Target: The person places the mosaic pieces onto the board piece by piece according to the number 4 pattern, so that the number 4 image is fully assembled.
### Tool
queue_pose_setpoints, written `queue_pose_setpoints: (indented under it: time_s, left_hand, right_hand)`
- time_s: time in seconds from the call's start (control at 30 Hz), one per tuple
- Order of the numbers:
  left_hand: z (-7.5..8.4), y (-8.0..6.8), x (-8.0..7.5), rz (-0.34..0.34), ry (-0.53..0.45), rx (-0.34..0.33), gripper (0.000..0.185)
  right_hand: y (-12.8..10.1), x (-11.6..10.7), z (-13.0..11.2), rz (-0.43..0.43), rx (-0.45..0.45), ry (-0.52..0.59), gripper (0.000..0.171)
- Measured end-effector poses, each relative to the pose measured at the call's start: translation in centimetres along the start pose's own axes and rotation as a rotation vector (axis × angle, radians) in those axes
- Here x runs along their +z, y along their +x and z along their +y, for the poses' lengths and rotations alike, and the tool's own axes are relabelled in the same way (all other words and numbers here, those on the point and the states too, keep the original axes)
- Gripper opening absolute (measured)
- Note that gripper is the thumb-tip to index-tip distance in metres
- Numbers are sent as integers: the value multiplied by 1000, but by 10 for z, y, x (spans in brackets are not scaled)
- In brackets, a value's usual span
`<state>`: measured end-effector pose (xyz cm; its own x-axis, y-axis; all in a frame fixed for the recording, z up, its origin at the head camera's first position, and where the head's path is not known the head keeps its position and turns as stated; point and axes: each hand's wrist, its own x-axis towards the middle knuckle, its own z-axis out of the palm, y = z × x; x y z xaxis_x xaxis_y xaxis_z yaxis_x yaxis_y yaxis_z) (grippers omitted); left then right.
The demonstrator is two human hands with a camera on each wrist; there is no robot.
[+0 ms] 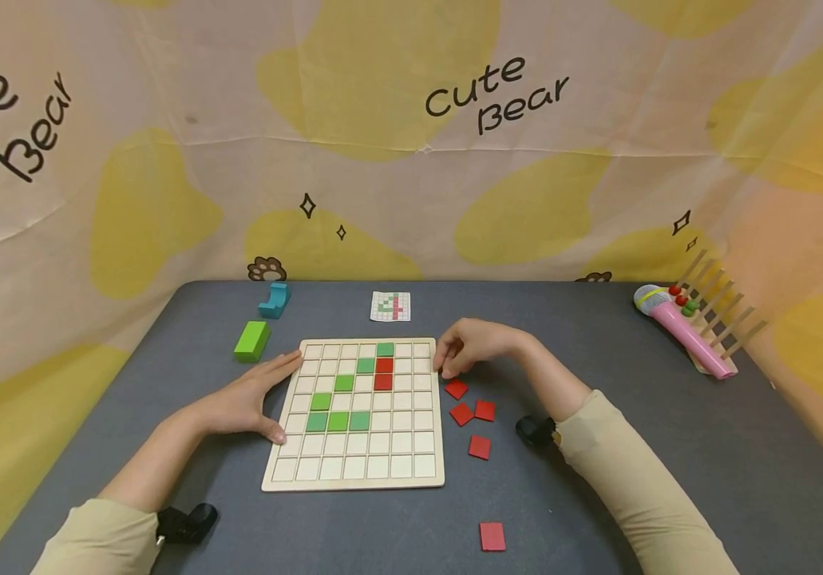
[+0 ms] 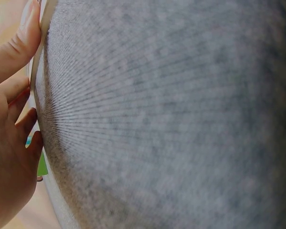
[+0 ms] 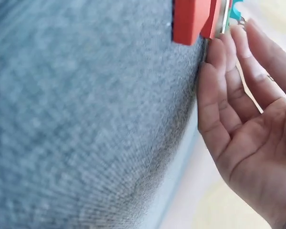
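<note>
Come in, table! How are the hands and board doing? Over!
Left hand touching board, left edge; right hand by right edge. Seven green tiles, two red tiles in squares. Five loose red tiles off right; no blockage seen.

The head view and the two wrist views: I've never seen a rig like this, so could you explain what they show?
There is no machine: these are a person's bare hands. The wide picture comes from a camera worn on the head; the two close ones come from a camera on each wrist.

On the dark table lies a gridded board bearing green tiles and two red tiles. Beyond it is a small pattern card. Five loose red tiles lie to its right. A green block and a blue piece sit far left, a pink microphone far right.

The left hand touches the board's left edge. The right hand is at its right edge; no tile can be seen in it.
</note>
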<state>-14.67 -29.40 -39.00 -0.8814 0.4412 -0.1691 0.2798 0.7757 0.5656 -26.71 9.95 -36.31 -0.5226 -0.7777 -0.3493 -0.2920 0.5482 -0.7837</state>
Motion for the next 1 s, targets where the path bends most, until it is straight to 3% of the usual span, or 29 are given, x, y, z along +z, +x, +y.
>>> queue_pose_setpoints:
  time_s: [0.5, 1.0]
  left_hand:
    - [1, 0, 0, -1, 1, 5, 124]
    - [0, 0, 1, -2, -4, -14, 125]
  right_hand:
    - [0, -1, 19, -86, -25, 67, 29]
    - [0, 0, 20, -108, -17, 35, 36]
